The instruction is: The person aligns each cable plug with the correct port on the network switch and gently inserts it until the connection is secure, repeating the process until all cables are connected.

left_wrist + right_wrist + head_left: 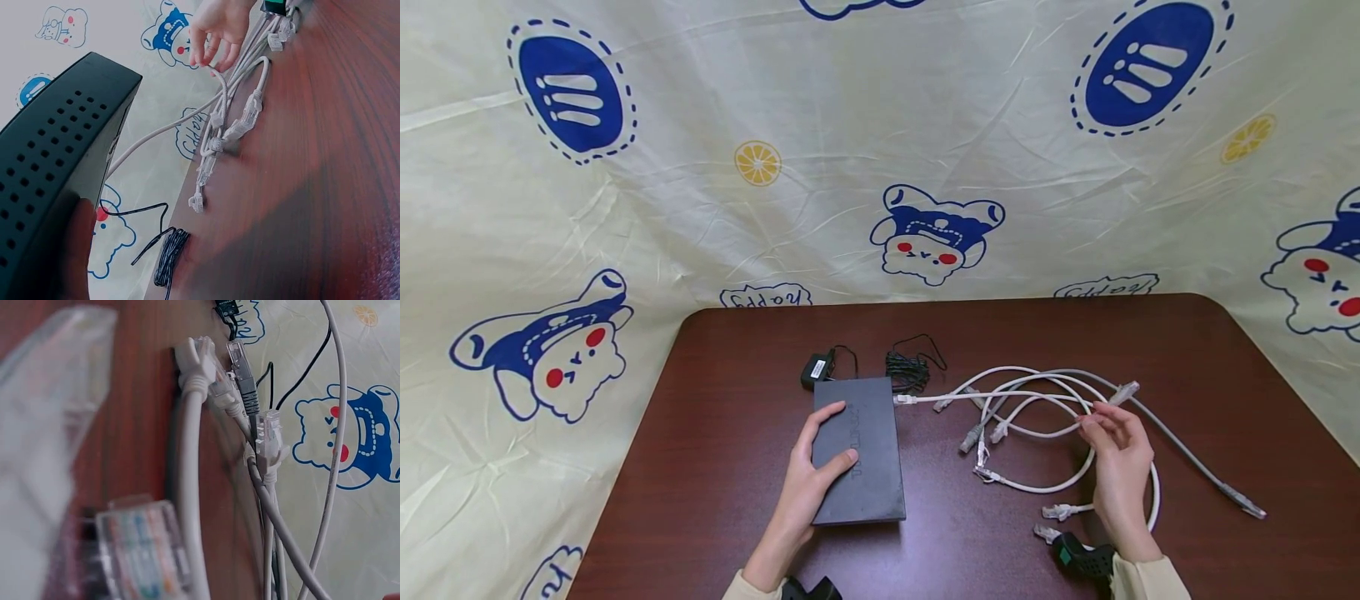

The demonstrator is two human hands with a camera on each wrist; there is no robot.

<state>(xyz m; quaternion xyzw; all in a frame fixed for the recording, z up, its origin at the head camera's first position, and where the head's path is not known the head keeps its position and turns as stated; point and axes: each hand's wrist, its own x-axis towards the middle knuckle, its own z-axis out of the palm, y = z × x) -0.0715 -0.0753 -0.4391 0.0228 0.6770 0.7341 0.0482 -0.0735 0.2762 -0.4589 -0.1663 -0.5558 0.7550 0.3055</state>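
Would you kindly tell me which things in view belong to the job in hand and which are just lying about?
Seemingly in the job:
Dark box, held by the left hand
White cable with its plug at the box's side; the right hand pinches a white cable, perhaps this one

Apparently just lying about:
Black adapter
Coiled black cord
Grey cable

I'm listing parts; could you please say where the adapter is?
In the head view, the adapter is left of centre on the table, by the far left corner of the box, left of the bundled black cable.
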